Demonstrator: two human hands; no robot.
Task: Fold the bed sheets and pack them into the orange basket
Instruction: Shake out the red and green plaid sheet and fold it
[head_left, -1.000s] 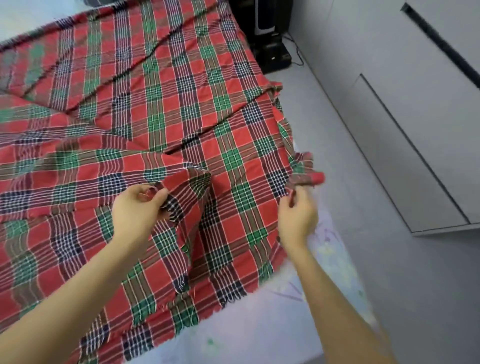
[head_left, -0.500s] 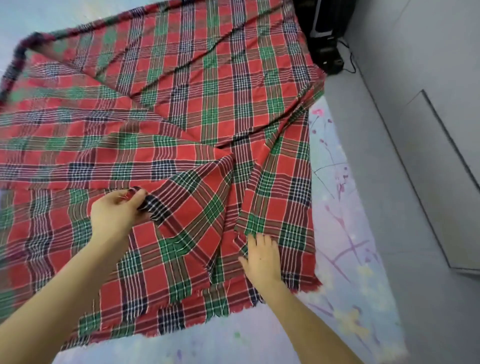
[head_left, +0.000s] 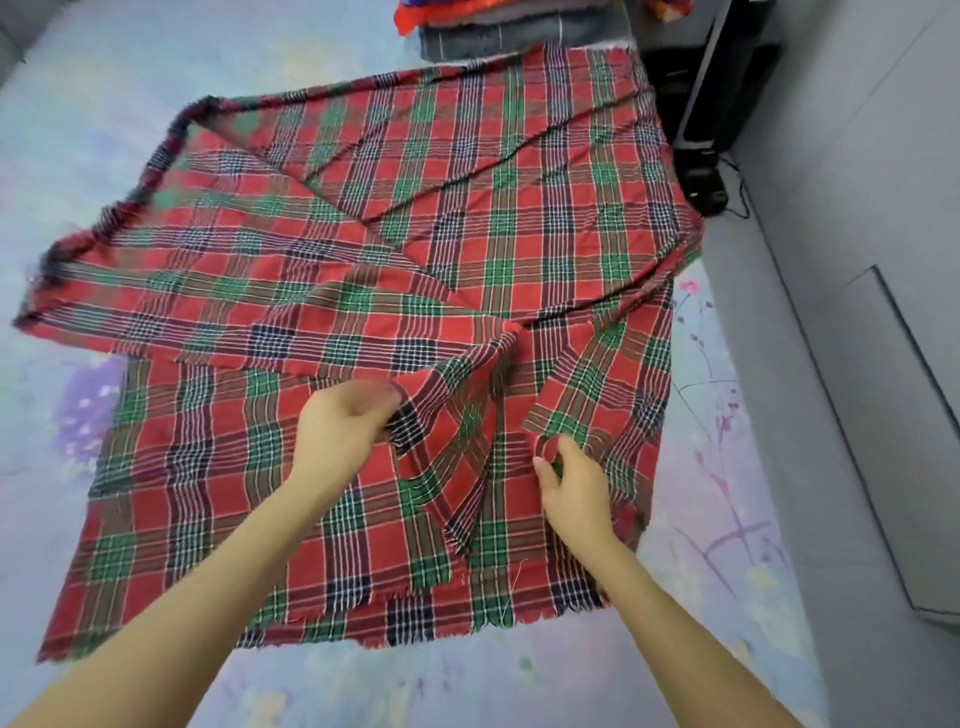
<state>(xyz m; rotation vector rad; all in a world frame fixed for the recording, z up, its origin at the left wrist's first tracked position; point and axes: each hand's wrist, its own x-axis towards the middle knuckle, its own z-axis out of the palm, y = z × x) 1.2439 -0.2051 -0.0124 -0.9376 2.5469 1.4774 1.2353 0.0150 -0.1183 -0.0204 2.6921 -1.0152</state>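
Ahead-left across the bed (head_left: 104, 130), gripping a bunched fold of plaid bed sheet (head_left: 467, 208) with left hand (head_left: 340, 431), pinching nearer flap with right hand (head_left: 571, 488).

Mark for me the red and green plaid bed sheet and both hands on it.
red and green plaid bed sheet (head_left: 467, 208), head view, flat far part.
left hand (head_left: 343, 431), head view, back of the hand, gripping a raised fold.
right hand (head_left: 571, 491), head view, back of the hand, pinching a sheet edge.
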